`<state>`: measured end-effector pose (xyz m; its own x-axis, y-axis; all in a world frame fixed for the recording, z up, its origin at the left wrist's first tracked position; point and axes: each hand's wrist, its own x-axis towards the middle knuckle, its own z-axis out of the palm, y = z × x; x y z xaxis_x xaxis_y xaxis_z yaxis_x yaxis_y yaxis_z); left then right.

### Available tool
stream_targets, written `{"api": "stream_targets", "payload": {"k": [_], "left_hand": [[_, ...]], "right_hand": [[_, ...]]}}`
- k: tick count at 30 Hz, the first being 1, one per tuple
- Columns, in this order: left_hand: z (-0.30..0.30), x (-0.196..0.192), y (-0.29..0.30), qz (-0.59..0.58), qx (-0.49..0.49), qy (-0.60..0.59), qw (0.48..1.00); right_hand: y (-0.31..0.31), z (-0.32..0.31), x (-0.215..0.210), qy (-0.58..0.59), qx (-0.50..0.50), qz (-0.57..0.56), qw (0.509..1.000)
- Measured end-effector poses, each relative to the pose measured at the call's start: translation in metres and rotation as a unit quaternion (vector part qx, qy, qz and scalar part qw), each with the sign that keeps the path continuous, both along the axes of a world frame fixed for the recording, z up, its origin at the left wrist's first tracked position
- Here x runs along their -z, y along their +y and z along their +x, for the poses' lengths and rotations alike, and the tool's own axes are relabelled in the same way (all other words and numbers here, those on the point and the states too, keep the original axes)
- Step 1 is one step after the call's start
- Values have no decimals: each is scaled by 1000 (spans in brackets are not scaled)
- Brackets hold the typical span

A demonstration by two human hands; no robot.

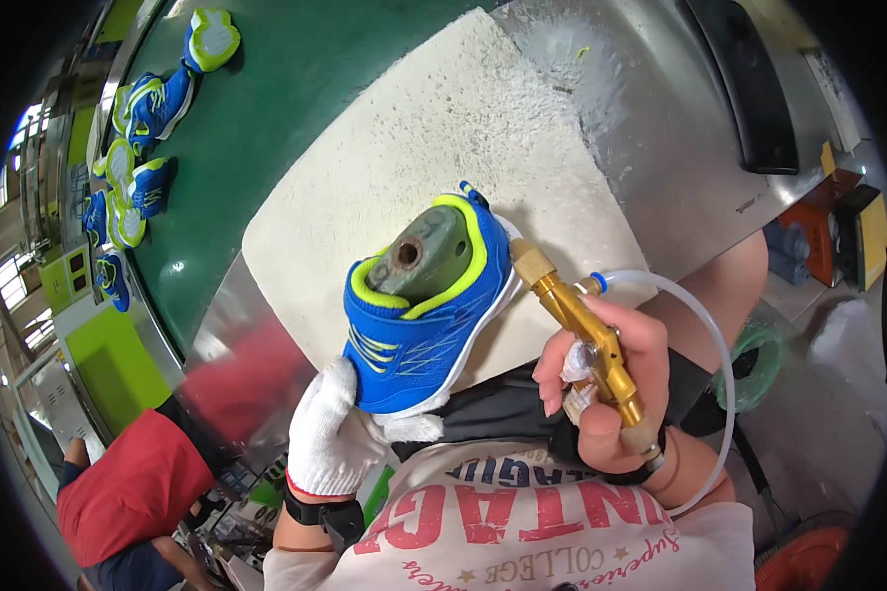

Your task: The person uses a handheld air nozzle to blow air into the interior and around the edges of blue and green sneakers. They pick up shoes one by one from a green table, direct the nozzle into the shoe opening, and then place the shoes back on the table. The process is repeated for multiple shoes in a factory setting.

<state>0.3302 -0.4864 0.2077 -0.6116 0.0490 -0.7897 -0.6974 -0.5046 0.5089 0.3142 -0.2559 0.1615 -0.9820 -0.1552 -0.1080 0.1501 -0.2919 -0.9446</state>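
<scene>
One blue shoe [404, 340] over the pale board [365, 177], green last [439, 261] not yet out; work looks midway, sole edge [462, 362] apparently unfinished. Gloved left hand [335, 438] grips the toe [389, 397]; right hand [648, 364] holds a brass tool [581, 320], nozzle [531, 262] near the heel [495, 236] side (contact unclear).

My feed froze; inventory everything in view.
shoe: one, blue-lime, centre
shoe last: one, green, inside shoe
tool: one, brassy, beside shoe
hose: one, whitish, off tool
pad: one, cream, behind shoe
bench: one, grey, upper right
bar: one, black, upper right
belt: one, green, upper left
other shoes: several, blue-lime, along belt
co-worker: one, red top, lower left
clutter: uncounted, mixed, far right
left hand: one, white glove, holding shoe
right hand: one, bare, holding tool
</scene>
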Motion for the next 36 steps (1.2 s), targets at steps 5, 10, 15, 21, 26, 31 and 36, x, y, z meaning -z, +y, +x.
{"api": "stream_targets", "payload": {"k": [5, 10, 15, 21, 26, 31, 36], "left_hand": [[9, 2, 6, 80, 14, -12, 997], [15, 6, 6, 173, -16, 4, 985], [23, 8, 10, 237, -2, -5, 972], [32, 21, 17, 378, -2, 6, 926], [27, 21, 43, 436, 44, -2, 899], [8, 20, 98, 424, 100, -6, 900], [-24, 31, 129, 497, 139, 4, 857]], "right_hand": [[14, 25, 7, 82, -52, -3, 995], [23, 40, -4, 66, -120, 82, 987], [24, 39, -20, 146, -160, 136, 967], [35, 50, -31, 181, -170, 161, 955], [55, 73, -39, 93, -159, 133, 974], [61, 95, -52, -19, -13, -111, 994], [65, 84, -70, -73, 76, -35, 994]]}}
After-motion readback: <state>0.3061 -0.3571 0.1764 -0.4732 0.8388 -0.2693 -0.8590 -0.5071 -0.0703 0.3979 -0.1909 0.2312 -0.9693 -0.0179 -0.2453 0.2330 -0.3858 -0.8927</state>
